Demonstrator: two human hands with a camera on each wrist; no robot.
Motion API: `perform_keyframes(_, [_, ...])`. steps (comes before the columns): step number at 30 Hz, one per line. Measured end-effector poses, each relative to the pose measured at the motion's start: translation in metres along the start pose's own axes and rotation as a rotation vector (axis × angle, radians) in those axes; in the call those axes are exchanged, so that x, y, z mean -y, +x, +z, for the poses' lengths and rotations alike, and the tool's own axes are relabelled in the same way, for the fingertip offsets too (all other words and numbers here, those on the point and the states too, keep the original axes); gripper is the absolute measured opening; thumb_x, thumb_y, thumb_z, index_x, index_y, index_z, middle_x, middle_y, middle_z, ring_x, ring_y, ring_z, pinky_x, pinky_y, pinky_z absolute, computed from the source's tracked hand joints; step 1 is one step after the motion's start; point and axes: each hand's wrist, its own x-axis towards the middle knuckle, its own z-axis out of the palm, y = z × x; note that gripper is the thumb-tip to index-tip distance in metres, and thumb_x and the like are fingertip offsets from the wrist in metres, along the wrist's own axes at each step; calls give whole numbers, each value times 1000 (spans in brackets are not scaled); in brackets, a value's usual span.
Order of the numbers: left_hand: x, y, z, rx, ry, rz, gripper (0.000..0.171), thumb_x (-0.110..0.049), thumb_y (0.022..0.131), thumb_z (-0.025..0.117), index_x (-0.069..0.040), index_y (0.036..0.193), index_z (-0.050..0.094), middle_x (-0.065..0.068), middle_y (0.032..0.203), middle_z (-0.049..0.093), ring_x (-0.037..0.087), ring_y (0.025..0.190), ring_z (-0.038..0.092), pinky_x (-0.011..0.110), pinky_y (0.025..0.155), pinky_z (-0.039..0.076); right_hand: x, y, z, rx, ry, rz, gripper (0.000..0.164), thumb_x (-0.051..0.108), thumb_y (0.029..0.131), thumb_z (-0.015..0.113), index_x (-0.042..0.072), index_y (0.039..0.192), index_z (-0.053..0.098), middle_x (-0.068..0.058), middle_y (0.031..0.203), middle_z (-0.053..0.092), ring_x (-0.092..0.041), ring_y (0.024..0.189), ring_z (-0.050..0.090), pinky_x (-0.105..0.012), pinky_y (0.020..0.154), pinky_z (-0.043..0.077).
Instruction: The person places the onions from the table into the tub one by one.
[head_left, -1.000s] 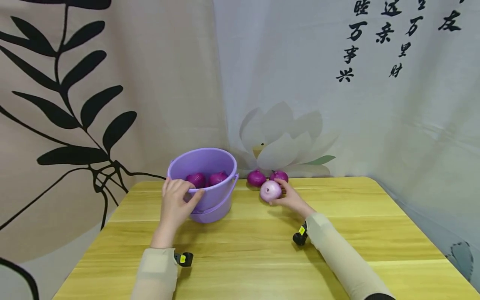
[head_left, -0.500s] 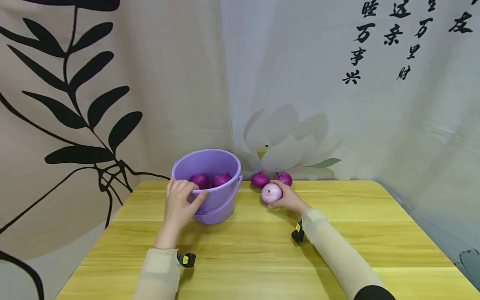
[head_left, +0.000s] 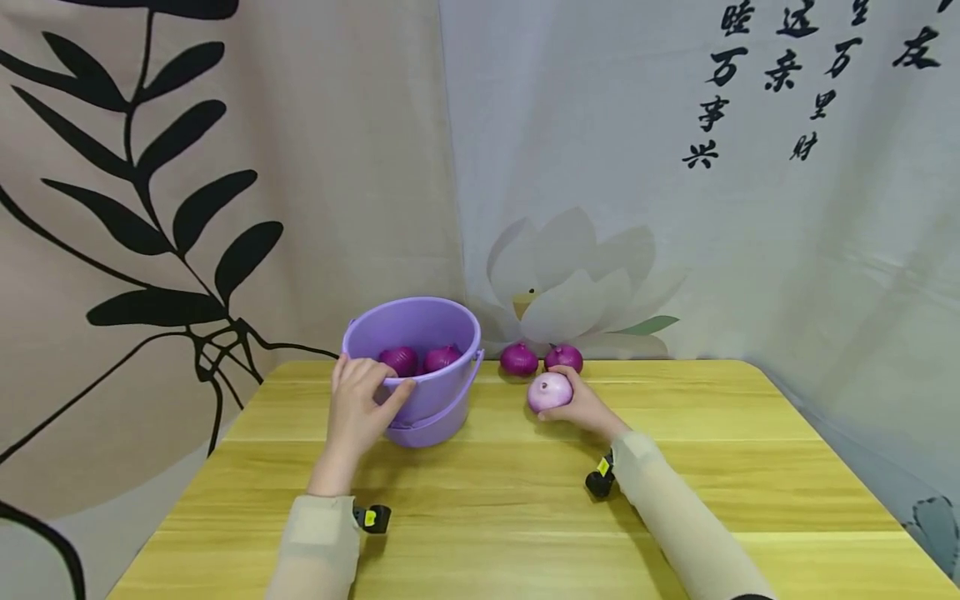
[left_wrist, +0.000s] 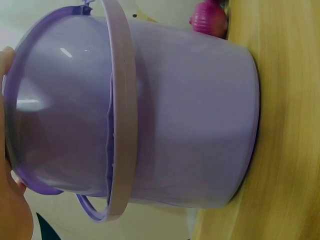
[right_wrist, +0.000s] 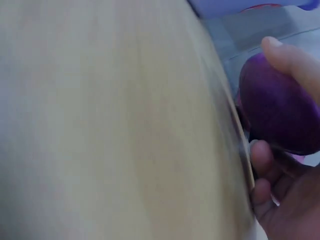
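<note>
My left hand (head_left: pixel 360 408) grips the near-left rim of a purple bucket (head_left: pixel 431 407), thumb outside and fingers over the edge. Two red onions (head_left: pixel 400 361) lie inside the bucket. In the left wrist view the bucket's wall (left_wrist: pixel 195 115) and lowered handle (left_wrist: pixel 125 120) fill most of the picture. To the right of the bucket, my right hand (head_left: pixel 587 410) holds a paler onion (head_left: pixel 550 392) between thumb and fingers. That onion (right_wrist: pixel 280 105) looks dark purple in the right wrist view, and the hand hides part of it.
Behind the held onion, two more red onions, one on the left (head_left: pixel 519 359) and one on the right (head_left: pixel 564 357), sit at the back edge of the wooden table (head_left: pixel 480 517). A printed cloth (head_left: pixel 360 167) hangs just beyond that edge.
Over the last half second the right hand and its onion have shifted slightly right and toward me. The left hand keeps its grip on the bucket, which stays in place.
</note>
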Motion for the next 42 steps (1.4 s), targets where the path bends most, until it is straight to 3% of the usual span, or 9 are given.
perform_keyframes(5, [0,1,1,-7,-2,9,30,-39,87,67,-11,79,60,0,77,55,25,84,51,64,107,18,-2,-12,-3,-68,78,4,90,9,71,85,8,144,33,-27,136,44,-41,121,48,-53,104,36])
perform_keyframes(9, [0,1,1,-10,-3,5,28,-38,87,68,-12,79,59,0,77,55,25,84,51,63,108,18,4,-20,-6,-107,77,38,88,10,72,85,9,144,34,-26,139,41,-41,123,47,-52,105,35])
perform_keyframes(15, [0,-1,1,-9,-2,1,25,-34,85,70,-12,79,59,1,77,55,25,84,51,63,108,17,29,-35,-15,-92,86,63,88,8,74,83,1,145,32,-31,140,38,-45,124,44,-55,105,34])
perform_keyframes(20, [1,-2,1,-8,-3,0,23,-32,84,71,-13,79,59,0,77,55,25,83,50,63,108,17,42,-42,-20,-75,70,71,93,7,76,80,3,150,24,-32,146,31,-46,129,40,-54,108,31])
perform_keyframes(36, [1,0,1,-9,-1,3,28,-36,82,73,-11,79,60,0,77,54,24,83,50,64,108,17,50,-45,-30,-76,26,25,84,6,77,80,-2,145,31,-31,141,38,-46,125,44,-54,104,37])
perform_keyframes(42, [2,-1,0,3,11,2,27,-34,82,74,-11,80,60,1,78,55,25,85,51,64,108,16,26,-38,-35,-80,-4,2,87,10,75,82,2,146,32,-30,141,38,-46,125,44,-57,104,36])
